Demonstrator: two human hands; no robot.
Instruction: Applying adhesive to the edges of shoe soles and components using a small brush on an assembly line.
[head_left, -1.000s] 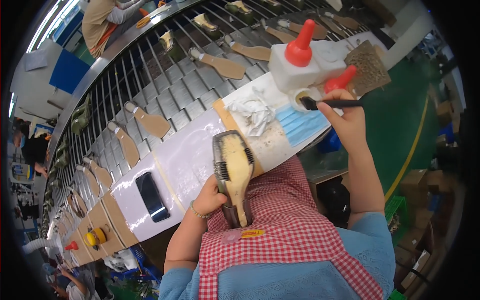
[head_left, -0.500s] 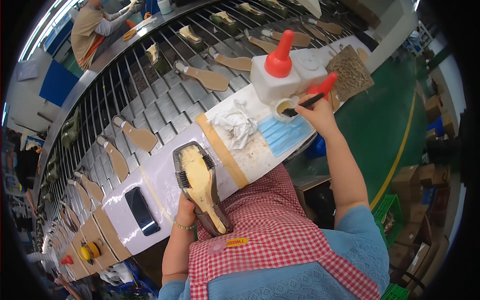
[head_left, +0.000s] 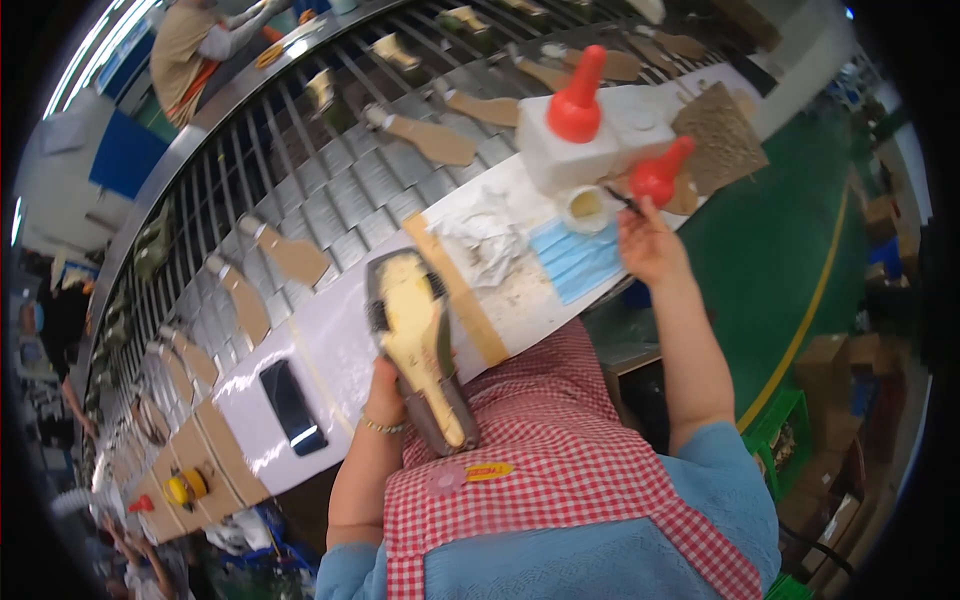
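Note:
My left hand [head_left: 386, 398] is wrapped round the side of a lasted shoe upper [head_left: 411, 322], held bottom up in front of my apron. Its cream underside faces me, with dark gathered edges near the wide toe end. At the right, my right hand [head_left: 655, 245] has its fingertips closed on a dark thin brush [head_left: 622, 200], partly hidden and blurred. Close by stands a small open jar [head_left: 584, 210] with yellowish contents. Just behind the hand is a red cone-shaped nozzle top [head_left: 660, 174]. A blue face mask [head_left: 577, 258] lies beside the jar.
White bottles, one with a red nozzle [head_left: 577, 95], stand behind the jar. Crumpled white tissue [head_left: 487, 235] and a phone [head_left: 292, 408] lie on the bench. Beyond it, a slatted metal conveyor [head_left: 340, 205] carries tan insoles [head_left: 432, 140] and shoe uppers. Another person [head_left: 185, 58] is across it.
My right hand has pulled back from the jar's mouth and turned, taking the brush out of it to the right. The shoe upper stays in my left hand; the whole view has shifted slightly.

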